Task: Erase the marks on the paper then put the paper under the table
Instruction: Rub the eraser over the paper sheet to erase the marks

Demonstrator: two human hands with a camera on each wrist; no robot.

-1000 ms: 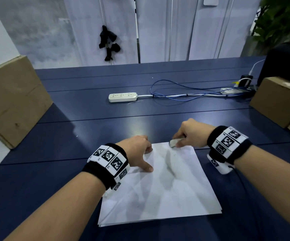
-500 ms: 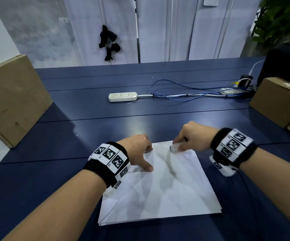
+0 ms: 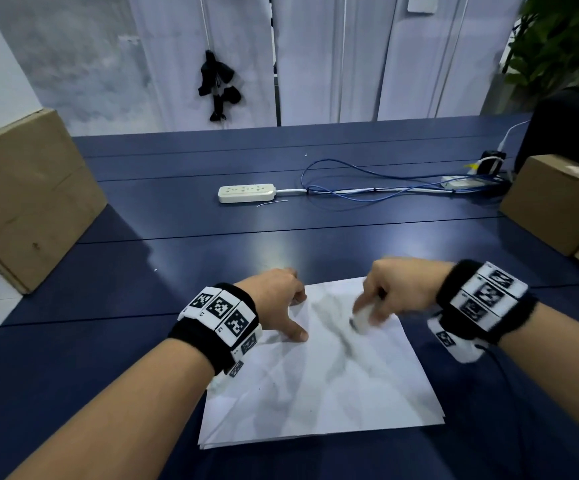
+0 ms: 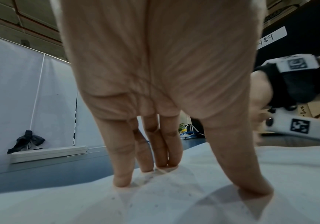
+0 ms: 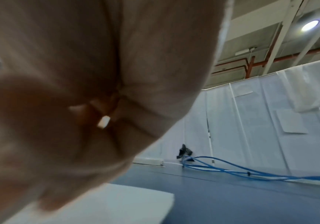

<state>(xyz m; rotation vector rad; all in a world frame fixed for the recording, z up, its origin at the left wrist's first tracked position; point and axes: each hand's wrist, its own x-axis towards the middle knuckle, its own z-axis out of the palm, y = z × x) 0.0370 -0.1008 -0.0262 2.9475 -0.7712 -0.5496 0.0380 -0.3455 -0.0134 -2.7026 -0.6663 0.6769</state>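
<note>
A white sheet of paper (image 3: 319,382) lies on the dark blue table (image 3: 177,244) in front of me, with grey smudged marks (image 3: 345,344) running down its middle. My left hand (image 3: 277,299) presses the paper's upper left part with straight fingertips (image 4: 122,180) and thumb spread. My right hand (image 3: 395,289) pinches a small white eraser (image 3: 362,318) and holds it against the paper's upper middle; it is motion-blurred. In the right wrist view only a pale bit of the eraser (image 5: 103,122) shows between curled fingers, above the paper's corner (image 5: 136,201).
A white power strip (image 3: 246,192) with blue cables (image 3: 367,188) lies across the table's far half. Cardboard boxes stand at the left edge (image 3: 28,199) and the right edge (image 3: 555,202). White curtains hang behind the table.
My right hand has slid with the eraser from the paper's top edge down and toward me onto the smudged marks. The left hand has stayed in place on the paper.
</note>
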